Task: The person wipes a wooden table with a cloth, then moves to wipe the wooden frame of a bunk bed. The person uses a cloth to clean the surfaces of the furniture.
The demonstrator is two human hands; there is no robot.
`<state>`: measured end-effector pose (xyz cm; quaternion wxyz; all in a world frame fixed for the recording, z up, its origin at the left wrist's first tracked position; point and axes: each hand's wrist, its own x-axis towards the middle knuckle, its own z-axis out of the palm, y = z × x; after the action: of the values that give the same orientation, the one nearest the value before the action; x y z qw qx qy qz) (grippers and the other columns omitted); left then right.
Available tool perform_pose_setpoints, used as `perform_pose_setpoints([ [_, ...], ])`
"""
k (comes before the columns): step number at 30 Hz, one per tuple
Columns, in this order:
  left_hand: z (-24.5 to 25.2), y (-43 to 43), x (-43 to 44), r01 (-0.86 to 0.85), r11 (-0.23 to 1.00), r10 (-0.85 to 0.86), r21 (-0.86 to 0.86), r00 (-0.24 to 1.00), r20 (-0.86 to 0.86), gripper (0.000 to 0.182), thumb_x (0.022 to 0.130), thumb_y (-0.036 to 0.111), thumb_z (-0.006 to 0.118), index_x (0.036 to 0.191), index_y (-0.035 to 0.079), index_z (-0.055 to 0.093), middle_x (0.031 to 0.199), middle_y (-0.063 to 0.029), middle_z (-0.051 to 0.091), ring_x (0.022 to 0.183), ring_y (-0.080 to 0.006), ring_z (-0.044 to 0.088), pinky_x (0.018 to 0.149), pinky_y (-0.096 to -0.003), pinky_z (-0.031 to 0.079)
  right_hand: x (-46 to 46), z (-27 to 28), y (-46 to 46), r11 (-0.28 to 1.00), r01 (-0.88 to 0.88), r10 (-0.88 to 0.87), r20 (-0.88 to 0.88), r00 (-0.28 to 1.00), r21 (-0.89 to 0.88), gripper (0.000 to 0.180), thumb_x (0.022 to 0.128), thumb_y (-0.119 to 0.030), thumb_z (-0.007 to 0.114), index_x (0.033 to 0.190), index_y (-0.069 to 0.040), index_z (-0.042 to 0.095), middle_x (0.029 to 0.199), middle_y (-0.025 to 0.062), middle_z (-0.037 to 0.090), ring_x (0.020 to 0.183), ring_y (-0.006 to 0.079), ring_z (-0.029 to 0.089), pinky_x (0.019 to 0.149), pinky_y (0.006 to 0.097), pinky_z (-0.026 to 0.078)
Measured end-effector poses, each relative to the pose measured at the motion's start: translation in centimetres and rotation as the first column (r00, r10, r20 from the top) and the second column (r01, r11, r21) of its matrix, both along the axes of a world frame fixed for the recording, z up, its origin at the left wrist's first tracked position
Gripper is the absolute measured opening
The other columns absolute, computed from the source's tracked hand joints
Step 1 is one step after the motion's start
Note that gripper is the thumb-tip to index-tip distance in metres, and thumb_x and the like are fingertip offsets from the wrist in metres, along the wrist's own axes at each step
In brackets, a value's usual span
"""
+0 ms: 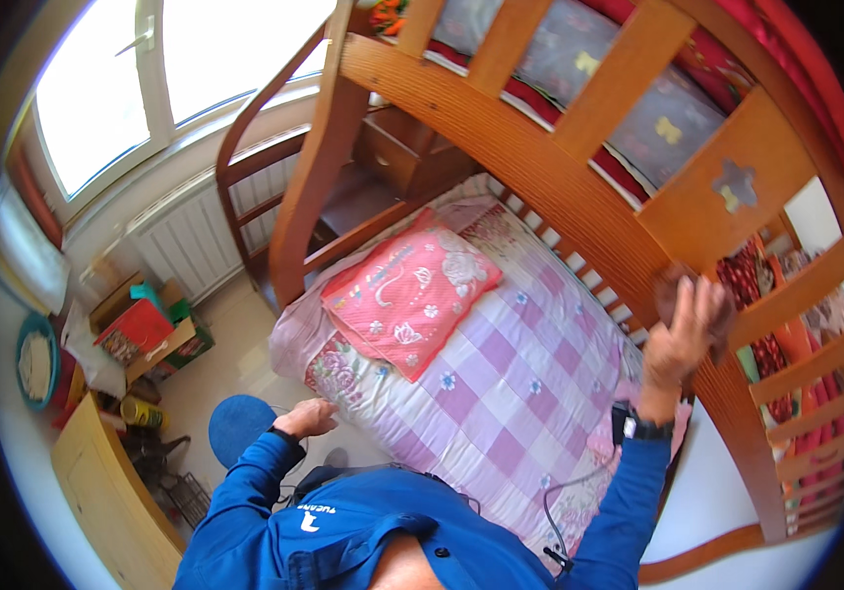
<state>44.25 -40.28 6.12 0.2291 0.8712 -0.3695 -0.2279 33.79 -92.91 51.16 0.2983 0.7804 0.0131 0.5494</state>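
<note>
My right hand (676,346) is raised at the right and presses a brown cloth (717,313) against the side rail of the wooden bunk bed's upper bunk (614,247). Motion blurs the cloth and the fingertips. Low at the left, my left hand (309,419) hangs near the lower bed's edge with its fingers curled; whether it holds anything small is hidden. Below the rail, the lower bed carries a purple and white checked quilt (496,398). A pink pillow cover with white flowers (422,291) lies at the window end.
A blue round stool (241,428) stands beside my left forearm. Cardboard boxes (164,332) sit by the radiator (189,214). A yellow wooden cabinet (112,494) is at the lower left. A dark cable (551,509) runs over the quilt by my right arm.
</note>
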Motion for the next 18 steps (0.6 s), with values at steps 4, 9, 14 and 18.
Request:
perform_pose_setpoints([
  [4,0.4,1.3,-0.3,-0.031,0.999,0.031,0.021,0.999,-0.006,0.034,0.09,0.03,0.07,0.114,0.006,0.073,0.104,-0.0243,0.075,0.106,-0.0445,0.071,0.091,-0.054,0.057,6.3,0.7,3.7,0.986,-0.162,0.164,-0.088,0.983,0.031,0.052,0.082,0.01,0.061,0.132,-0.004,0.07,0.146,0.0177,0.061,0.143,0.0434,0.053,0.119,0.0602,0.041],
  [9,-0.3,2.2,-0.9,-0.094,0.995,0.095,0.028,0.993,-0.071,0.037,0.089,0.03,0.072,0.116,0.005,0.075,0.11,-0.0252,0.075,0.108,-0.0456,0.07,0.093,-0.0535,0.056,14.8,1.3,9.4,0.975,-0.222,0.211,-0.23,0.95,-0.024,0.038,0.087,-0.006,0.065,0.124,-0.001,0.07,0.141,0.0162,0.062,0.139,0.0433,0.054,0.114,0.0631,0.042],
  [14,-0.9,1.7,-1.1,-0.101,0.994,0.104,0.029,0.987,-0.12,0.045,0.09,0.031,0.071,0.124,0.002,0.074,0.121,-0.0261,0.074,0.117,-0.0446,0.068,0.104,-0.0505,0.054,18.4,1.1,11.3,0.959,-0.283,0.27,-0.229,0.935,-0.024,0.036,0.089,-0.015,0.063,0.121,-0.002,0.071,0.139,0.014,0.065,0.141,0.0396,0.054,0.11,0.0589,0.045],
  [18,-1.0,0.8,-0.6,-0.045,0.997,0.051,0.057,0.993,-0.111,0.045,0.09,0.031,0.071,0.124,0.003,0.074,0.12,-0.0258,0.074,0.116,-0.0446,0.068,0.103,-0.0515,0.054,13.0,-0.8,8.2,0.963,-0.27,0.267,-0.258,0.928,0.026,0.035,0.088,-0.014,0.065,0.12,-0.002,0.072,0.143,0.0141,0.061,0.141,0.038,0.054,0.109,0.0602,0.045],
])
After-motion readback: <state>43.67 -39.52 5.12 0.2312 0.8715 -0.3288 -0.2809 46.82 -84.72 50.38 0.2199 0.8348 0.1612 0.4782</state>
